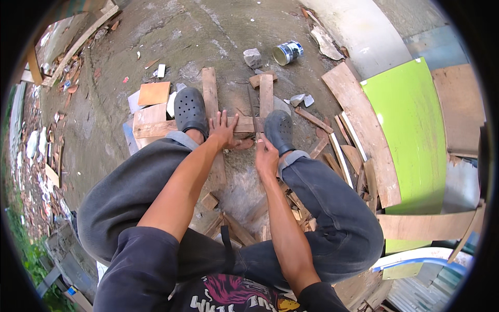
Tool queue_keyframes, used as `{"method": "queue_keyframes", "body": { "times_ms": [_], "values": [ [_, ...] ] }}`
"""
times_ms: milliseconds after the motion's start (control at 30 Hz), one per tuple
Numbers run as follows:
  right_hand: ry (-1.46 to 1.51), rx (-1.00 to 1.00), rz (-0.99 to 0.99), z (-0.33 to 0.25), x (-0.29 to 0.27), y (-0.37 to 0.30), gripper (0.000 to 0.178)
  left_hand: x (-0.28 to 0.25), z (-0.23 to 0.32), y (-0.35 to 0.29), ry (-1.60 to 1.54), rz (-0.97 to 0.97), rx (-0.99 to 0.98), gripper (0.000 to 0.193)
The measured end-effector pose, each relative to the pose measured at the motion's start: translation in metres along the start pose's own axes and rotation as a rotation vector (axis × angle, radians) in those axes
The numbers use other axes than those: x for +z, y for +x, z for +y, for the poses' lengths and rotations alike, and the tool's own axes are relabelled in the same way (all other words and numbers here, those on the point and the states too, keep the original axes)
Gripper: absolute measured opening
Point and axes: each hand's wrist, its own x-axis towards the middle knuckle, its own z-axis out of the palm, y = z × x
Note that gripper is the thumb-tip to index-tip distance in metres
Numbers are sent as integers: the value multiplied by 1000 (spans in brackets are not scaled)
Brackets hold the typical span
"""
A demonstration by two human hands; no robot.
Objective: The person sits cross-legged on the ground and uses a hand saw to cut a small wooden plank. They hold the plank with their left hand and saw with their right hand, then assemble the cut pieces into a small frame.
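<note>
I squat over a small frame of wooden boards on a concrete floor. My left hand [223, 129] lies flat with fingers spread on the horizontal board [156, 128], where it crosses an upright board [209, 91]. My right hand [266, 156] is closed around a thin dark tool, whose shaft [253, 112] runs up beside a second upright board [266, 93]; what kind of tool it is cannot be made out. My feet in dark clogs [190, 109] [279, 130] stand on either side of the hands.
Loose planks and offcuts [343, 151] pile up at the right beside a long board [364, 125] and a green panel [410, 130]. An open tin can [287, 52] and a stone [252, 57] lie ahead. Rubble lines the left edge [47, 156].
</note>
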Motion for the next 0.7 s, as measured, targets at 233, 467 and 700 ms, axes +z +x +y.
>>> {"method": "queue_keyframes", "body": {
  "times_ms": [233, 467, 700],
  "values": [
    [-176, 43, -5, -41, -3, 5, 39, 2, -4, 17, -58, -121, -28, 134],
    [-211, 106, -12, -54, -44, -53, 39, 2, -7, 21, -72, -172, -24, 136],
    [-44, 2, 11, -27, -13, 4, 38, -5, 0, 22, -98, -157, 22, 138]
  ]
}}
